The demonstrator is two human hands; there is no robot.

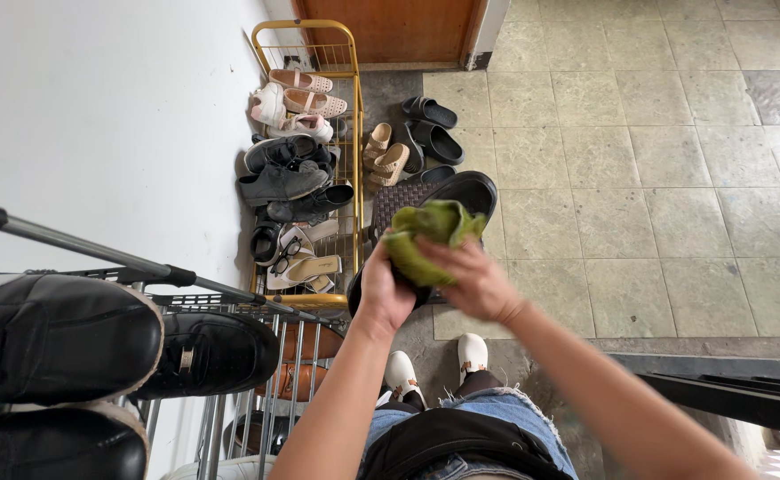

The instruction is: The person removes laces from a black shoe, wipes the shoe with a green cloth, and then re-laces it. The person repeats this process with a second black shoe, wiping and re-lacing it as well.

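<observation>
— Stone-tiled floor [639,178], pale and mottled, with a white wall [97,116] at nine o'clock and a wooden door [386,27] at twelve. What are the hands doing?

— The left hand [383,293] grips a black shoe [465,191] from below, fingers curled shut around its heel end. The shoe points away toward twelve o'clock, held up over the floor near the middle of the view.

— And the other one?

— The right hand [474,283] presses a green cloth [430,238] onto the shoe, fingers closed on the bunched fabric. The cloth covers the near part of the shoe, and the two hands almost touch.

— What stands around?

— A yellow wire rack [354,116] at eleven o'clock, full of sandals, pale flats and dark shoes. Beige sandals [386,151] and black slippers [432,124] lie on the floor just beside it. At eight o'clock, a grey metal rack [230,298] carries black leather shoes [61,338], close to the camera.

— And below?

— At six o'clock, the person's denim shorts and white shoes [472,351] on the tiles.
</observation>
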